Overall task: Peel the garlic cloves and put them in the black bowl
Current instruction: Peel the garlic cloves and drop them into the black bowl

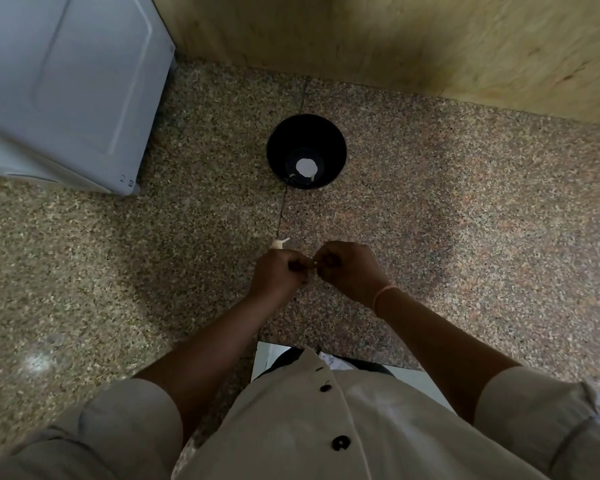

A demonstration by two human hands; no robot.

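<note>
The speckled desk (465, 220) carries a white box (66, 81) well left of the black bowl (305, 129). On the person's side of the bowl, the left hand (279, 275) and right hand (349, 271) meet. The fingers of both are clamped on a mostly hidden garlic clove (314, 268). A pale piece (278, 243) lies slightly nearer the bowl. The peeling probably goes best if one hand steadies the clove while the other pulls the loose skin.
</note>
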